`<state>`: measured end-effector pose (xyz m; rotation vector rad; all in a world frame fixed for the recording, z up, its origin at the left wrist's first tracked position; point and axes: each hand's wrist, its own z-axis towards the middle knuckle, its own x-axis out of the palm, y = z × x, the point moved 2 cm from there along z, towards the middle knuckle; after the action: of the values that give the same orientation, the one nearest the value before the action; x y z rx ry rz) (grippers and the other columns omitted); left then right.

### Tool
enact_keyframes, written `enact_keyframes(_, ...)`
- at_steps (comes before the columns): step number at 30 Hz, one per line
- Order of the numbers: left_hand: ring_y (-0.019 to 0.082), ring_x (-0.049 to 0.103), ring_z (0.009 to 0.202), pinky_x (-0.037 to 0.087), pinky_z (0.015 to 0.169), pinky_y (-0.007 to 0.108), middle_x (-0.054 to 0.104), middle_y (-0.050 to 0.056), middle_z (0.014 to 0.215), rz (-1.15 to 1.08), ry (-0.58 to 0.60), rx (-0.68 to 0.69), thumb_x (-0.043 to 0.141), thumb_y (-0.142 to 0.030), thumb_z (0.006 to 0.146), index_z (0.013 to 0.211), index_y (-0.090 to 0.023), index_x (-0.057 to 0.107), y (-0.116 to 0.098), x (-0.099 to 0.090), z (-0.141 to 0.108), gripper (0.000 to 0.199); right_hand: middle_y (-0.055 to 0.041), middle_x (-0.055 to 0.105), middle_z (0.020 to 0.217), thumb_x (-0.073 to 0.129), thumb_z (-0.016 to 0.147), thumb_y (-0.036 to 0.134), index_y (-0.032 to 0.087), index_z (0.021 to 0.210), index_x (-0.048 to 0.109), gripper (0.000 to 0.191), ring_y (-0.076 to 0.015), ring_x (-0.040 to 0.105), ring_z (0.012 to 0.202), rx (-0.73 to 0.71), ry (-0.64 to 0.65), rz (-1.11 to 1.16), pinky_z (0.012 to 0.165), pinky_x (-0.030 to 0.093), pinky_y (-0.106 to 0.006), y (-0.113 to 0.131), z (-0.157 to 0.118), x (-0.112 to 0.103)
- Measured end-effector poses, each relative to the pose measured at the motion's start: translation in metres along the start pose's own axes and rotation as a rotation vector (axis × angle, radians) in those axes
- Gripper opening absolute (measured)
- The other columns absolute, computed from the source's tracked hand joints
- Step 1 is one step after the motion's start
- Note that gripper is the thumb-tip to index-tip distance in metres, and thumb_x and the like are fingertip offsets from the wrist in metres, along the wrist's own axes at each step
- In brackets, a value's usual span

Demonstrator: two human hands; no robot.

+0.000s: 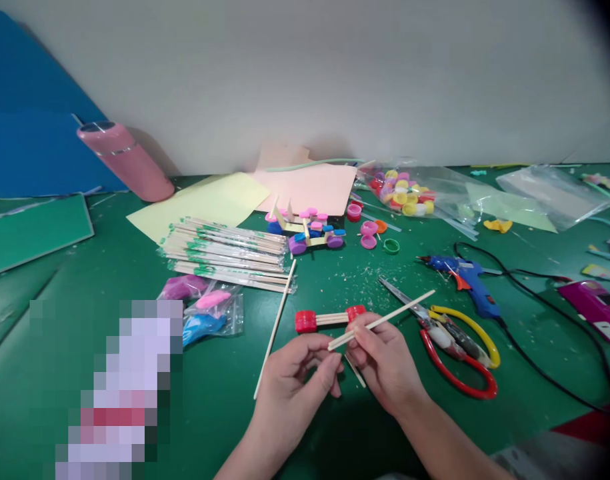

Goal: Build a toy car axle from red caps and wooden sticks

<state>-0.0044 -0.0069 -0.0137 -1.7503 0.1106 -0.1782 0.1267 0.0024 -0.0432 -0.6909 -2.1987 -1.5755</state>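
"While the right hand [385, 353] pinches the pale sticks [405, 308] between thumb and fingers, what is the left hand [295, 387] doing?"

"It's at their near left end, fingers loosely curled and the thumb close to the index finger. I can't tell whether it touches them."

"Where exactly are the sticks?"

"Above the near middle of the green table [205, 427], slanting up to the far right. One reaches well past the right hand, towards the scissors [428, 320]."

"And the red-ended bundle [305, 321]?"

"Just beyond the hands, lying crosswise, with pale rods between its red ends. A loose stick [275, 327] lies to the left of it, and a short piece [355, 371] shows between the hands."

"What's over on the right?"

"Those scissors, open, with red and yellow handles, and a blue glue gun [467, 277] beyond them."

"And the far side?"

"Wrapped stick packs [225, 253] left of centre, small bags of coloured material [205, 323] nearer, then a little wheeled model [312, 233] in the middle. Right of it are loose bottle caps [369, 230], and a clear bag of caps [402, 193] behind. The pink bottle [129, 160] leans at the far left."
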Motion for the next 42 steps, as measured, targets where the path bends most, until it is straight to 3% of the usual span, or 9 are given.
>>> enact_keyframes(5, 0.011, 0.054, 0.045, 0.045, 0.044, 0.02, 0.061, 0.001, 0.059, 0.052, -0.026, 0.018, 0.06, -0.023, 0.074, 0.073, -0.016, 0.063, 0.002, -0.001, 0.002, 0.007, 0.005, 0.052, 0.048, 0.072, 0.067, 0.027, 0.017, 0.065, 0.062, 0.014, -0.0063, 0.043, 0.042, -0.034, 0.019, -0.055, 0.043, 0.032, -0.019, -0.001, -0.002, -0.001)
enact_keyframes(9, 0.009, 0.05, 0.043, 0.04, 0.041, 0.018, 0.058, -0.001, 0.053, 0.075, -0.131, 0.047, 0.061, -0.022, 0.072, 0.067, -0.017, 0.063, 0.001, 0.001, 0.001, 0.007, 0.0045, 0.052, 0.05, 0.069, 0.07, 0.027, 0.017, 0.067, 0.062, 0.013, -0.007, 0.044, 0.044, -0.08, 0.046, -0.126, 0.044, 0.031, -0.019, -0.002, -0.002, -0.001)
enact_keyframes(14, 0.008, 0.045, 0.043, 0.035, 0.041, 0.017, 0.055, -0.002, 0.05, 0.076, -0.193, 0.028, 0.063, -0.023, 0.07, 0.062, -0.017, 0.061, -0.001, -0.002, 0.001, 0.011, 0.0044, 0.051, 0.052, 0.068, 0.072, 0.029, 0.017, 0.071, 0.063, 0.013, -0.0064, 0.042, 0.045, -0.156, -0.025, -0.106, 0.046, 0.033, -0.02, 0.008, 0.005, -0.006)
enact_keyframes(18, 0.007, 0.039, 0.043, 0.03, 0.04, 0.017, 0.05, -0.003, 0.048, -0.054, -0.182, -0.048, 0.064, -0.028, 0.071, 0.058, -0.016, 0.059, 0.002, -0.007, 0.003, 0.017, 0.005, 0.05, 0.053, 0.068, 0.073, 0.028, 0.018, 0.073, 0.063, 0.012, -0.0055, 0.041, 0.047, -0.237, -0.118, -0.065, 0.044, 0.031, -0.018, 0.03, 0.008, -0.015)
enact_keyframes(25, 0.013, 0.05, 0.058, 0.034, 0.047, 0.018, 0.045, -0.003, 0.046, -0.316, -0.185, -0.125, 0.066, -0.034, 0.068, 0.053, -0.016, 0.057, 0.003, -0.006, 0.003, 0.025, 0.0049, 0.048, 0.06, 0.07, 0.071, 0.027, 0.017, 0.074, 0.064, 0.012, -0.0035, 0.04, 0.049, -0.304, -0.153, -0.019, 0.046, 0.033, -0.016, 0.056, 0.009, -0.024)
enact_keyframes(33, 0.009, 0.046, 0.05, 0.034, 0.041, 0.016, 0.056, 0.0, 0.051, -0.397, -0.109, -0.028, 0.066, -0.029, 0.072, 0.061, -0.015, 0.063, 0.006, -0.01, 0.004, 0.018, 0.006, 0.048, 0.05, 0.068, 0.074, 0.027, 0.017, 0.072, 0.063, 0.012, -0.0032, 0.04, 0.046, -0.124, 0.01, 0.009, 0.046, 0.031, -0.015, 0.025, -0.004, 0.004)
enact_keyframes(38, 0.009, 0.05, 0.049, 0.039, 0.042, 0.017, 0.06, 0.0, 0.056, -0.444, -0.122, 0.005, 0.071, -0.025, 0.067, 0.075, -0.016, 0.068, 0.007, -0.009, 0.004, 0.012, 0.0048, 0.055, 0.057, 0.072, 0.07, 0.03, 0.017, 0.07, 0.064, 0.015, -0.0024, 0.043, 0.047, -0.076, -0.024, 0.048, 0.046, 0.034, -0.014, 0.009, -0.01, 0.02)
enact_keyframes(42, 0.009, 0.053, 0.051, 0.044, 0.048, 0.019, 0.063, 0.0, 0.06, -0.364, -0.12, 0.038, 0.066, -0.022, 0.073, 0.089, -0.019, 0.07, 0.01, -0.007, 0.004, 0.017, 0.0054, 0.052, 0.054, 0.071, 0.07, 0.03, 0.017, 0.07, 0.065, 0.015, -0.0043, 0.044, 0.048, -0.07, 0.019, 0.08, 0.047, 0.038, -0.016, 0.004, -0.012, 0.03)
